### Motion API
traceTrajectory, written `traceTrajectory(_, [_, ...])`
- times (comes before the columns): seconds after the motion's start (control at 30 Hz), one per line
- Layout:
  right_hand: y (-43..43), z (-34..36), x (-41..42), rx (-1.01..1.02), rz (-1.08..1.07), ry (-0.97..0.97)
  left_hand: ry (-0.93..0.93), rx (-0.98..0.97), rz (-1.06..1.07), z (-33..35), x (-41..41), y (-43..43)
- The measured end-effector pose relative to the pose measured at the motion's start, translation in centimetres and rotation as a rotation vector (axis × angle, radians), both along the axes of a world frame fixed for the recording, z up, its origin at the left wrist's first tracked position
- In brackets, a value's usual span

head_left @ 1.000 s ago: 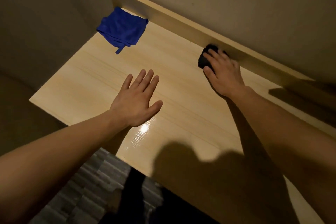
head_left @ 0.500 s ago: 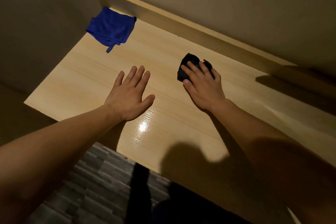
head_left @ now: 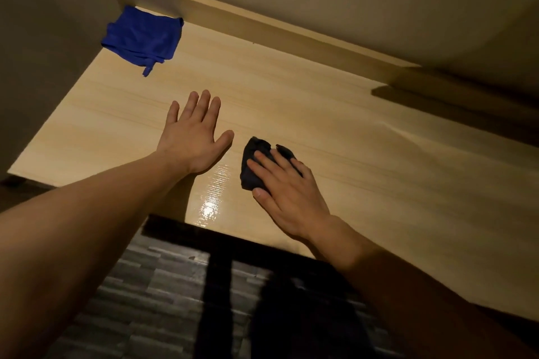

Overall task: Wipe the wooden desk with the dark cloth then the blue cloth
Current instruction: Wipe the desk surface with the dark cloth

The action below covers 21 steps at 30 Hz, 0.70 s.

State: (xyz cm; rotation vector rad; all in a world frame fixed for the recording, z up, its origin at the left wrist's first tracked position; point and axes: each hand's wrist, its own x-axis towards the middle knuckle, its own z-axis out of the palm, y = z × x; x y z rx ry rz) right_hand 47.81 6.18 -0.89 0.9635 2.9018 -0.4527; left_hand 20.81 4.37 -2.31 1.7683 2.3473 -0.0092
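Observation:
A light wooden desk fills the middle of the view. My right hand presses flat on a crumpled dark cloth near the desk's front edge; most of the cloth sticks out past my fingertips and thumb. My left hand lies palm down on the wood just left of the cloth, fingers spread, holding nothing. A blue cloth lies bunched in the far left corner of the desk, away from both hands.
A raised wooden back rail runs along the wall behind the desk. A beige wall borders the left side. Dark patterned flooring shows below the front edge. A glossy glare spot sits between my hands.
My right hand has dragged the dark cloth from the back rail toward the front edge, ending close beside my left hand. The left hand stayed flat on the desk.

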Motion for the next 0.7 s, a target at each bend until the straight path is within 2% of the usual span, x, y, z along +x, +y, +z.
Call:
traceTrajectory(0.23, [-5.9, -0.9, 1.3, -0.061, -0.046, 0.120, -0.037, -0.046, -0.010, 0.2, -0.2, 0.3])
traceTrajectory(0.37, [-8.1, -0.8, 1.7, -0.154, -0.074, 0.191, -0.089, 0.068, -0.004, 1.3, 1.3, 0.9])
traceTrajectory(0.47, [-9.0, 0.2, 1.7, -0.354, -0.146, 0.281, -0.170, 0.110, -0.051, 1.9, 4.2, 2.0])
traceTrajectory(0.57, [-8.9, 1.9, 2.5, -0.734, -0.315, 0.384, -0.232, 0.102, -0.088, 1.7, 6.7, 3.4])
traceTrajectory(0.63, [-8.3, 3.3, 3.2, -1.019, -0.464, 0.555, -0.237, 0.071, -0.074, 1.1, 7.7, 3.9])
traceTrajectory(0.7, [-6.9, 4.8, 3.5, -1.148, -0.578, 0.755, -0.178, 0.038, -0.060, 0.5, 8.2, 4.0])
